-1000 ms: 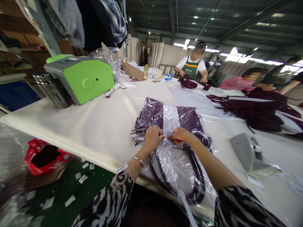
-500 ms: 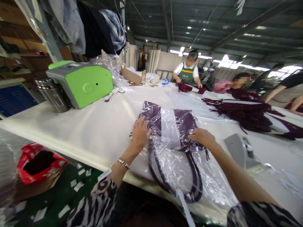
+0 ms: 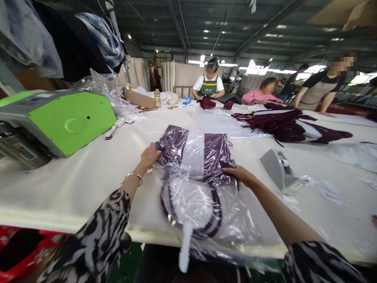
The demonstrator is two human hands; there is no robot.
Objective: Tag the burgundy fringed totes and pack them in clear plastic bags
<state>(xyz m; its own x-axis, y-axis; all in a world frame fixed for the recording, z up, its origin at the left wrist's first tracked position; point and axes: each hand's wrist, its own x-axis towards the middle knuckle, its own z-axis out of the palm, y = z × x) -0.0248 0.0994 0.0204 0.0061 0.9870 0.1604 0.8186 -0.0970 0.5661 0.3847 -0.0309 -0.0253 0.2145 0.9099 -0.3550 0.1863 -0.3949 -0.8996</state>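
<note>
A clear plastic bag (image 3: 203, 188) holding a folded purple-and-white tote lies at the table's (image 3: 88, 173) near edge, its open end overhanging. The left hand (image 3: 149, 156) pinches the bag's left side; the right hand (image 3: 239, 173) presses flat, fingers together, on its right side. Half a second ago both hands sat farther up the bag. No writing is legible.

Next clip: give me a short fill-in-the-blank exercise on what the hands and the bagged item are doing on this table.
1. The left hand grips the left edge of a folded ____ and white bag.
2. The bag is wrapped in clear ____.
3. The right hand rests on the bag's ____ edge.
4. The machine left of the hands has a bright ____ side.

Missing words: purple; plastic; right; green
</note>
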